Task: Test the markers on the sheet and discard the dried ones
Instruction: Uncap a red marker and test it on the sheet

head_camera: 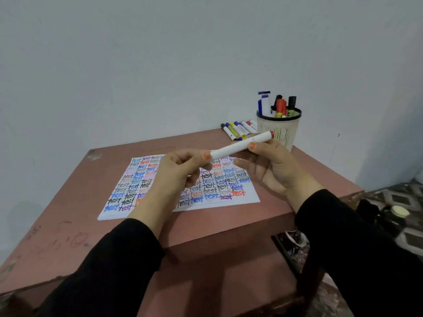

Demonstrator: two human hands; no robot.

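Note:
I hold a white marker (238, 146) with a red end level above the sheet, one hand at each end. My left hand (180, 172) curls round its near end, which is hidden inside the fingers. My right hand (272, 165) pinches the barrel near the red end with thumb and fingers. Below lies the white sheet (128, 186), covered with the word "test" written in several colours. Whether the marker's cap is on I cannot tell.
A pale mesh cup (278, 129) holding several markers stands at the table's far right corner. A row of markers (239, 130) lies just left of it. The reddish table (68, 225) meets a grey wall. A dark bin (290, 245) sits on the floor at right.

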